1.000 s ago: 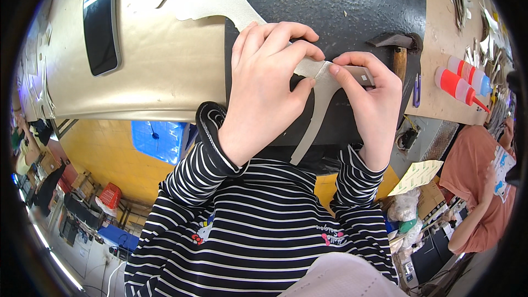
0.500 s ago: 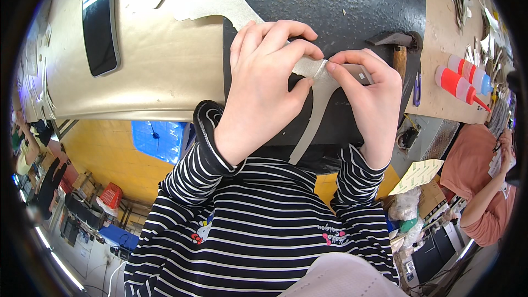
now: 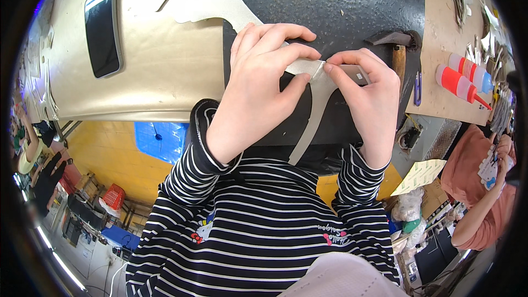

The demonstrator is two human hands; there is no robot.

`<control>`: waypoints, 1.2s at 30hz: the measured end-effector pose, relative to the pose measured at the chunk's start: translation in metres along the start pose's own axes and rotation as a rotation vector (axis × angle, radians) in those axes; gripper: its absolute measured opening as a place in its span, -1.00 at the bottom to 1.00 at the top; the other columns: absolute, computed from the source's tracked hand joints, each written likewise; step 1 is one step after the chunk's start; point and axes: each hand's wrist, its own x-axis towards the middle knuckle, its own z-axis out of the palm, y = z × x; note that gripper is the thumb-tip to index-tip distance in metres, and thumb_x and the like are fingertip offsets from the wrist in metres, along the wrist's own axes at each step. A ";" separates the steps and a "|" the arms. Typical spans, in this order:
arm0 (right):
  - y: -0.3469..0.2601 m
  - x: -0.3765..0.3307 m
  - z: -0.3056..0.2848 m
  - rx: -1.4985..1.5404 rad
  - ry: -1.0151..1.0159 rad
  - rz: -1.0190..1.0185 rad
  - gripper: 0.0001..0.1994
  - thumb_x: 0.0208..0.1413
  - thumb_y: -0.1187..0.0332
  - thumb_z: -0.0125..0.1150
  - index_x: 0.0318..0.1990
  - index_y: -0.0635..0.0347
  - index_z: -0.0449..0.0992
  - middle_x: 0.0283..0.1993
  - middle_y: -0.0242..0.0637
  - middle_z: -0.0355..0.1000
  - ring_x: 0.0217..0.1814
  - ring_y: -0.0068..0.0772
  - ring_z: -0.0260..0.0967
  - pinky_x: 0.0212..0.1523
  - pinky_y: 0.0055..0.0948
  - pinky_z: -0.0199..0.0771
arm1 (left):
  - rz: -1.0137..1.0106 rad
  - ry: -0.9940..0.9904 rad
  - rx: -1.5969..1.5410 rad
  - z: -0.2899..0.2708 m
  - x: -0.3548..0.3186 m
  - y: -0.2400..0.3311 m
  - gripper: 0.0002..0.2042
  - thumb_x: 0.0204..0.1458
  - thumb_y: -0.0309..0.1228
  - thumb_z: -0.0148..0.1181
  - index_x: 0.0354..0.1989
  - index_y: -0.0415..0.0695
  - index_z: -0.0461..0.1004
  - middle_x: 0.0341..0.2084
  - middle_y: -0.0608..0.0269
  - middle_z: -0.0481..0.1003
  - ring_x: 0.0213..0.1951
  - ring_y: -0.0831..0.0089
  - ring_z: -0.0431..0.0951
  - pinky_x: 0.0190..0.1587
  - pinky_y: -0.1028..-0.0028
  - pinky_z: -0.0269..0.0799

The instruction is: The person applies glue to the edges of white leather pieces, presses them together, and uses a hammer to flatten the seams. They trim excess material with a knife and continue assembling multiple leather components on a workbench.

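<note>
Beige strip (image 3: 311, 121) lies between left grip (image 3: 256, 82) and right grip (image 3: 369, 91).

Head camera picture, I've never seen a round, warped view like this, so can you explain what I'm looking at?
No machine here: just a person's bare left hand and right hand, in striped sleeves. The view comes from a fisheye camera worn on the head, looking down, so straight edges bend. The right hand's thumb and forefinger pinch a thin pale piece at what looks like a seam; the left hand touches it just beside. Beneath is a black board with a hammer near its right edge. On the table, a phone lies to the left, a purple tool and squeeze bottles to the right.
</note>
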 end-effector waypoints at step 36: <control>-0.002 -0.060 -0.018 -0.595 0.030 -0.072 -0.60 0.29 0.40 0.11 0.27 0.08 0.39 -0.37 0.03 0.49 -0.40 0.03 0.48 -0.42 -0.17 0.45 | 0.203 0.154 -0.072 0.011 -0.032 -0.010 -0.70 -0.13 -0.76 0.15 -0.16 -0.32 0.55 -0.03 0.07 0.52 0.09 0.11 0.51 0.15 0.24 0.46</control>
